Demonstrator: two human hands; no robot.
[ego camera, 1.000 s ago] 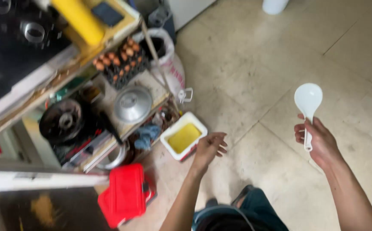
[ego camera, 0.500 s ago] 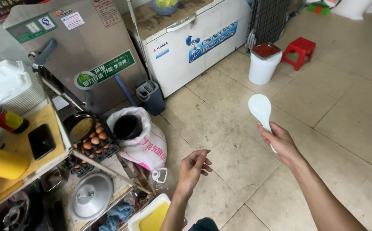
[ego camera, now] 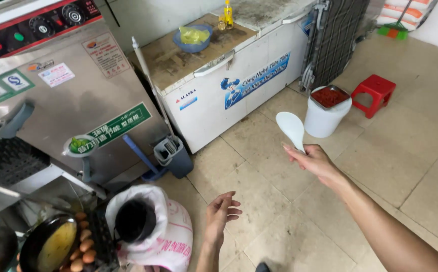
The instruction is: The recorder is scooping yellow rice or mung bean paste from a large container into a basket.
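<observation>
- The right hand holds a white plastic rice paddle by its handle, grip closed around it, with the rounded blade pointing up and away. The paddle hangs in the air over the tiled floor, just in front of the white chest freezer and near its right end.
- The left hand is empty, fingers loosely curled and released, lower in view and well in front of the freezer.
- The paddle looks light, stiff and smooth; judged from its look it could be slippery if wet or greasy. The handle is the sensible place to hold it, as the hand does now, keeping the broad blade free.
- To the right of the freezer stands a white bucket with red contents, and beyond it a small red stool.
- To the freezer's left stands a steel machine; in front of that a white sack stands open, and beside the sack are eggs and a pan.
- Hidden or unclear: the paddle's handle is mostly covered by the fingers, so its length cannot be told. The sack's contents are lost in shadow. The pan is cut off at the frame edge.
</observation>
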